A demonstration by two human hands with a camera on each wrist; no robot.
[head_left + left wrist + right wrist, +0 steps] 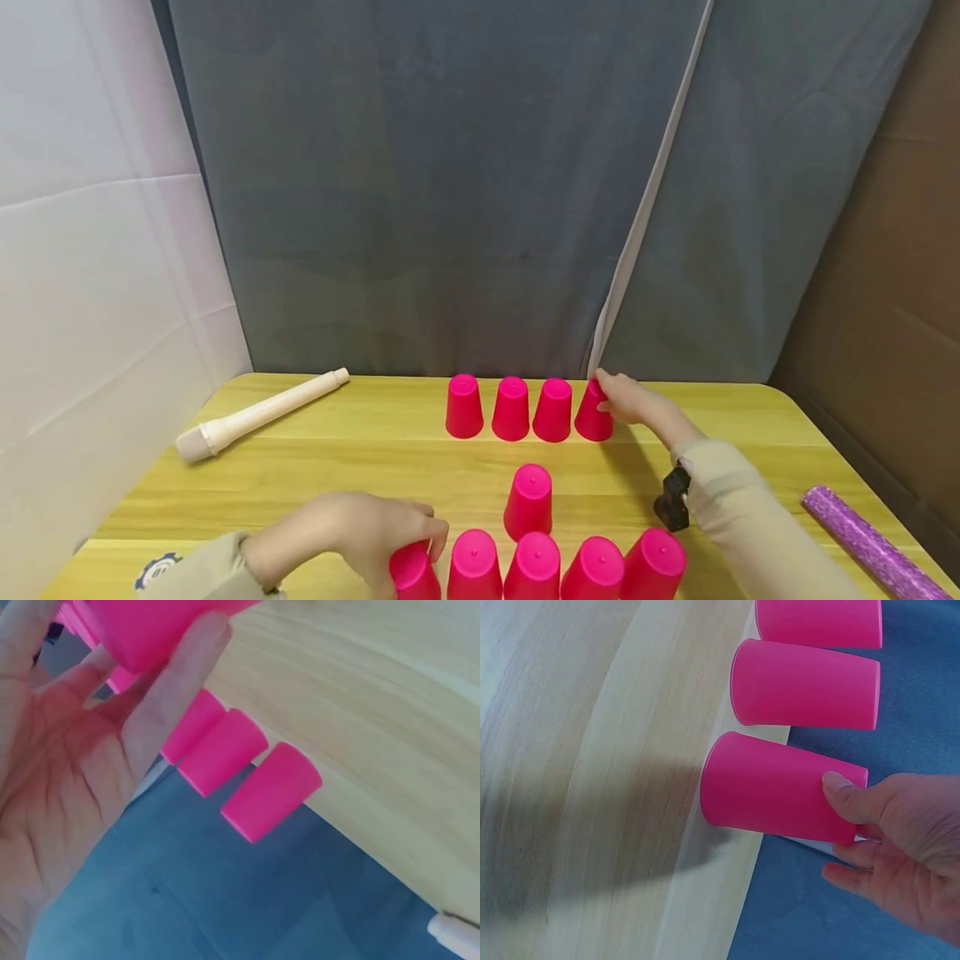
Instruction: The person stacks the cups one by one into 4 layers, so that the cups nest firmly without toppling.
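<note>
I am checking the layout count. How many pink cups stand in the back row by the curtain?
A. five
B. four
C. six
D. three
B: the head view shows four upturned pink cups in the back row, the right hand holding the rightmost cup.

Wooden table (360,467) before grey curtain (420,183), white wall (90,250) left

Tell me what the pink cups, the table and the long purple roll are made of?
The pink cups look like smooth plastic: one even colour, soft sheen. The table looks like wood or wood-look laminate, showing pale grain stripes. The purple roll sparkles like glitter paper or foil; I can't tell which.
</note>
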